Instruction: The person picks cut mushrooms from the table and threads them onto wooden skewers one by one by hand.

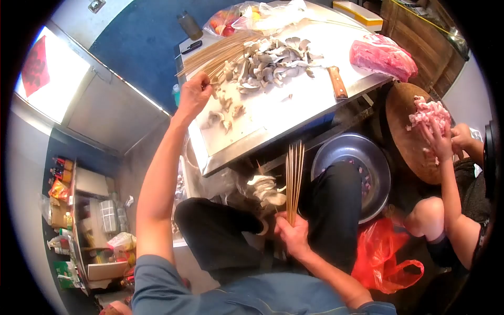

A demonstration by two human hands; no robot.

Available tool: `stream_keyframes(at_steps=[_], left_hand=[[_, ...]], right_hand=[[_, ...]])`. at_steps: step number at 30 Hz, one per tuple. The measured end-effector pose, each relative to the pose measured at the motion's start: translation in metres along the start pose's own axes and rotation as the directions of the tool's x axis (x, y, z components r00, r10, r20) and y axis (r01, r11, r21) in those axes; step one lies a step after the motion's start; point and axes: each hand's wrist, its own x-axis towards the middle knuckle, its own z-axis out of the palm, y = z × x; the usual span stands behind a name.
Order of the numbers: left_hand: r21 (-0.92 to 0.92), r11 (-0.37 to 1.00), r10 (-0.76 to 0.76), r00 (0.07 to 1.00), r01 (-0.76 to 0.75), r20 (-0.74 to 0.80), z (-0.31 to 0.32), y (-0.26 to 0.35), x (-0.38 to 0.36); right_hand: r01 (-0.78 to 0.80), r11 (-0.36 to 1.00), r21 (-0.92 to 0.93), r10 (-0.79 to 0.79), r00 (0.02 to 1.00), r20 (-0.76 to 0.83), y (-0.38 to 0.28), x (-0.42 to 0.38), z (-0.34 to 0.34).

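My left hand (195,95) is closed above the table's left part, beside small mushroom pieces (226,103); what its fingertips pinch is too small to tell. A large heap of grey oyster mushrooms (278,60) lies to its right, and loose wooden skewers (223,52) lie behind it. Over my lap, my right hand (294,233) is closed around an upright bundle of bare skewers (294,181). The same hand also holds a skewer threaded with pale mushroom pieces (266,190), just left of the bundle.
On the table (247,144) are a knife (337,84), raw meat (383,56) and a bag of fruit (231,21). Below stand a metal basin (380,181) and a red plastic bag (380,257). At right, another person's hands touch cut meat (428,113) on a round board (401,126).
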Motion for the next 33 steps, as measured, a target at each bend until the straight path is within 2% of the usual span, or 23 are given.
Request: stream_keyframes(at_steps=[1, 3, 4, 5, 7, 9, 11, 13, 15, 19, 20, 25, 28, 29, 32, 33], left_hand=[[-0.001, 1.0, -0.005, 1.0, 0.005, 0.001, -0.003, 0.004, -0.007], [-0.298, 0.943, -0.16, 0.987, 0.146, -0.025, -0.006, 0.013, -0.022], [-0.374, 0.92, -0.15, 0.987, 0.121, -0.05, -0.007, 0.022, -0.032], [-0.374, 0.919, -0.152, 0.987, 0.122, -0.052, -0.007, 0.03, -0.043], [-0.493, 0.831, -0.262, 0.963, 0.259, 0.063, -0.01, 0.042, -0.064], [-0.553, 0.781, -0.235, 0.957, 0.29, 0.17, -0.009, 0.043, -0.083], [-0.674, 0.679, -0.215, 0.957, 0.291, 0.195, -0.007, 0.06, -0.1], [-0.65, 0.698, -0.207, 0.954, 0.3, 0.217, -0.007, 0.065, -0.114], [-0.697, 0.646, -0.2, 0.95, 0.312, 0.24, -0.003, 0.072, -0.123], [-0.73, 0.597, -0.276, 0.939, 0.334, 0.204, 0.007, 0.08, -0.142], [-0.754, 0.543, -0.319, 0.922, 0.369, 0.221, 0.009, 0.082, -0.146], [-0.737, 0.55, -0.342, 0.911, 0.393, 0.23, 0.019, 0.096, -0.168], [-0.833, 0.406, -0.349, 0.906, 0.376, 0.239, 0.029, 0.105, -0.182], [-0.834, 0.405, -0.35, 0.906, 0.376, 0.239, 0.032, 0.107, -0.186], [-0.912, 0.198, -0.408, 0.876, 0.361, 0.258, 0.039, 0.115, -0.195], [-0.912, 0.197, -0.409, 0.875, 0.361, 0.258, 0.04, 0.119, -0.197]], right_hand=[[0.007, 1.0, -0.002, -0.007, 1.0, 0.005, 0.0, 0.0, 0.0], [0.002, 1.0, -0.01, -0.002, 1.0, 0.003, -0.002, -0.001, 0.002], [0.012, 1.0, -0.003, -0.012, 1.0, 0.014, -0.001, -0.002, 0.002], [0.022, 1.0, 0.005, -0.022, 0.999, 0.024, 0.0, -0.002, 0.002], [0.014, 1.0, -0.01, -0.014, 0.999, 0.03, -0.001, -0.005, 0.002], [0.008, 1.0, -0.024, -0.007, 0.999, 0.035, -0.002, -0.006, 0.002], [0.028, 0.999, -0.038, -0.026, 0.998, 0.054, -0.003, -0.008, 0.002], [0.034, 0.999, -0.036, -0.032, 0.997, 0.063, -0.004, -0.01, 0.003], [0.04, 0.999, -0.032, -0.038, 0.997, 0.069, -0.005, -0.011, 0.004], [0.031, 0.999, -0.018, -0.03, 0.997, 0.073, -0.002, -0.013, 0.004], [0.034, 0.999, -0.028, -0.032, 0.997, 0.071, -0.002, -0.013, 0.004], [0.038, 0.999, -0.026, -0.035, 0.996, 0.086, -0.003, -0.014, 0.003], [0.036, 0.999, -0.026, -0.034, 0.996, 0.088, -0.004, -0.013, 0.003], [0.032, 0.999, -0.025, -0.03, 0.996, 0.084, -0.004, -0.013, 0.003], [0.042, 0.999, 0.003, -0.042, 0.996, 0.081, -0.003, -0.014, 0.003], [0.041, 0.999, 0.003, -0.041, 0.996, 0.081, -0.003, -0.014, 0.004]])
